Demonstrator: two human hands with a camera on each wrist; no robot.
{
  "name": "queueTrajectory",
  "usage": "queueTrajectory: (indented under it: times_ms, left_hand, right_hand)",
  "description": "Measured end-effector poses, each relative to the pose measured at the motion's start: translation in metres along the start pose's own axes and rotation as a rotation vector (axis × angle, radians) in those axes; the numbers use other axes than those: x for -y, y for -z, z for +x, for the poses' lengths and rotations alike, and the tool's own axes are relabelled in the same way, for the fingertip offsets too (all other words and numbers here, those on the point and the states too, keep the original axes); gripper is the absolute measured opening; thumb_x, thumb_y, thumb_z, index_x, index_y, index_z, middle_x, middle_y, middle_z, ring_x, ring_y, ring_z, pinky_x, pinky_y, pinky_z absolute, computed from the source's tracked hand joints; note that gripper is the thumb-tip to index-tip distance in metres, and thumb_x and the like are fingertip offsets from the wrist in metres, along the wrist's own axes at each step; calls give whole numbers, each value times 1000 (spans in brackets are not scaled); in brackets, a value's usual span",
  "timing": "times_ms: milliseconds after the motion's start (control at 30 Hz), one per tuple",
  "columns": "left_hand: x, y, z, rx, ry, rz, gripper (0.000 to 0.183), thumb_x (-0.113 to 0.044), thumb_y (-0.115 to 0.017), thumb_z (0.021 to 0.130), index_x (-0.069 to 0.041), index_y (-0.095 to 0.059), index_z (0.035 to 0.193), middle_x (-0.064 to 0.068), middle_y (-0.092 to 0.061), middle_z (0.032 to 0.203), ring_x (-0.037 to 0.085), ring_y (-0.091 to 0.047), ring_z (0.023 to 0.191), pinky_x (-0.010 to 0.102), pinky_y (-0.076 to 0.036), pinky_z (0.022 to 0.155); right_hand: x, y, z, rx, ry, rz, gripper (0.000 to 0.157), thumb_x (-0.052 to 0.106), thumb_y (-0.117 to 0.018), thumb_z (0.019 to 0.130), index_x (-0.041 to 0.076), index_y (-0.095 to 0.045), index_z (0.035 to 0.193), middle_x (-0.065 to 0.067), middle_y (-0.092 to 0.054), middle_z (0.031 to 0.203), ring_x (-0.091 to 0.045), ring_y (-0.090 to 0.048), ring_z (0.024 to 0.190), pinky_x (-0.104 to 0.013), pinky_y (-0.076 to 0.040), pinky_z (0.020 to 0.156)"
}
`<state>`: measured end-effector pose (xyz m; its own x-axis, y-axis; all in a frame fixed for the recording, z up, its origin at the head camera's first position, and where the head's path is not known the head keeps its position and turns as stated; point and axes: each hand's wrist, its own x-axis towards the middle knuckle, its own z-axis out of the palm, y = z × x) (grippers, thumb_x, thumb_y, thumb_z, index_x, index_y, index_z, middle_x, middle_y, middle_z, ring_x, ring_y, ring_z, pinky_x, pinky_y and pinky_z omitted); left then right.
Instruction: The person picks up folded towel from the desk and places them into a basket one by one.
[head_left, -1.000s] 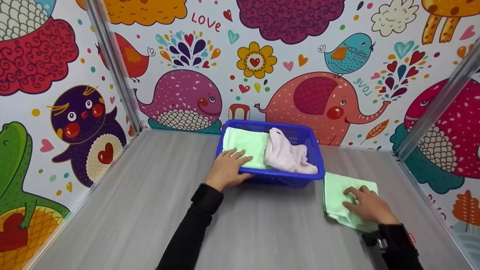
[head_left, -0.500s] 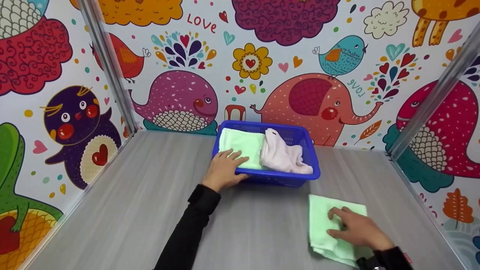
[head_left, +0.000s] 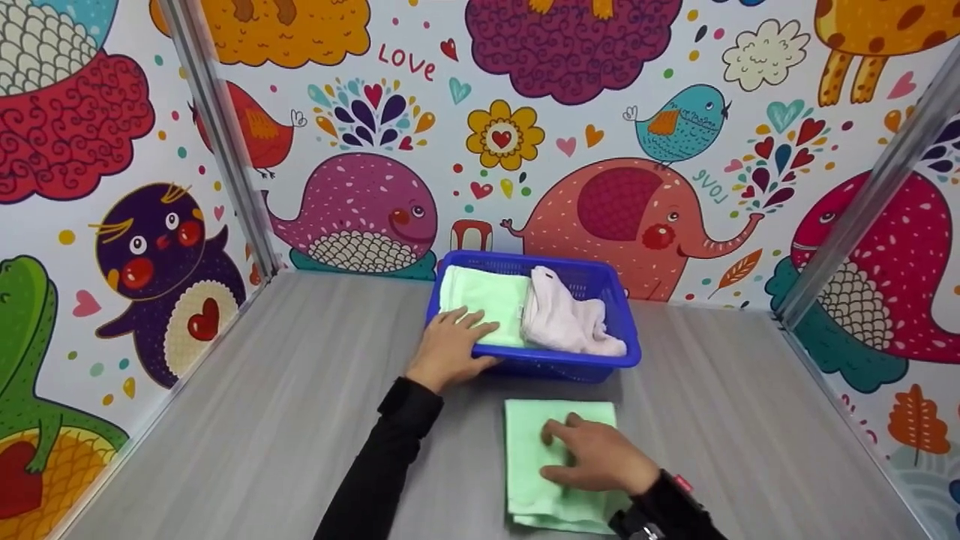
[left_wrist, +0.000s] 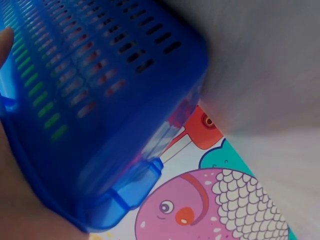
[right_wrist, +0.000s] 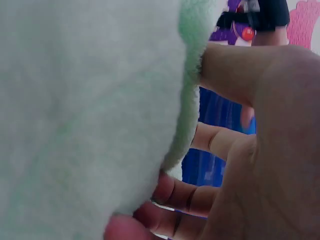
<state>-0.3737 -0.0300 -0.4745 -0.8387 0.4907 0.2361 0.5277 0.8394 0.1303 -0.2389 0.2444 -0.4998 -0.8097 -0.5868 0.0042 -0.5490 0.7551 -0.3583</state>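
Observation:
A blue plastic basket (head_left: 631, 330) stands near the back wall. Inside it, a folded light-green towel (head_left: 487, 292) lies on the left, with a crumpled pale-pink towel (head_left: 564, 319) to its right. My left hand (head_left: 450, 349) holds the basket's front-left rim, fingers over the edge by the green towel and thumb outside. In front of the basket, my right hand (head_left: 600, 456) pinches another folded green towel (head_left: 526, 457) from above. The right wrist view shows this towel hanging close, with fingertips (right_wrist: 165, 187) against its edge.
The grey tabletop (head_left: 300, 420) spreads around the basket and on both sides of the arms. Printed walls (head_left: 360, 217) with cartoon animals close off the back and sides, joined by metal corner posts (head_left: 232, 150).
My right hand has carried the green towel from the basket's right side toward me and left, to in front of the basket. The left hand stays at the rim.

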Motion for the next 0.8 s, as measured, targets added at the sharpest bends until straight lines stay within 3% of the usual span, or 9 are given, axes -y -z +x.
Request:
queueTrajectory:
  times_ms: [267,367,467,567,667,733,800]
  left_hand:
    - [-3,3,-2,24,7,-27,69,-57,-70,92,-30,-52,153,4,-48,160,32,-36,153,53,-27,125]
    - [-8,14,-6,30,-15,-46,76,-51,-78,89,-29,-48,156,5,-46,162,34,-35,154,56,-25,126]
    - [-20,31,-13,-10,-64,-45,79,-44,-82,88,-28,-47,156,3,-48,160,32,-42,149,54,-31,123]
    - [-35,46,-20,-96,-139,-22,67,-39,-82,89,-23,-55,148,3,-59,145,26,-55,131,47,-46,110]
    - [-47,50,-29,-137,-214,-33,45,-39,-81,90,-17,-64,125,2,-66,115,20,-61,104,37,-54,90]
    - [-52,47,-38,-84,-237,-81,38,-39,-82,89,-14,-65,112,1,-65,101,18,-61,91,34,-53,79]
    - [-55,38,-48,29,-218,-131,40,-44,-81,89,-12,-65,108,2,-66,96,18,-63,86,33,-53,75]
  right_hand:
    - [8,-6,9,-23,8,-22,38,53,-68,96,20,-61,113,7,-49,88,-7,-41,67,-28,-36,63]
    - [6,-3,9,-1,1,22,38,53,-69,96,20,-63,114,6,-50,89,-6,-43,69,-28,-37,63]
    - [0,3,9,27,18,106,36,48,-70,96,20,-66,118,6,-54,88,-4,-47,72,-26,-40,65]
    - [-11,15,5,94,1,275,37,38,-73,97,17,-68,127,4,-63,88,-3,-56,72,-24,-48,65]
    - [-26,30,-2,124,-47,368,41,29,-75,95,14,-66,133,-1,-68,91,-8,-64,71,-25,-54,62]
    - [-36,40,-9,87,-72,325,43,26,-78,93,10,-67,131,-4,-69,93,-15,-66,73,-28,-55,62]
    - [-44,46,-16,18,-106,208,44,27,-81,89,7,-68,126,-7,-68,95,-18,-65,78,-31,-53,65]
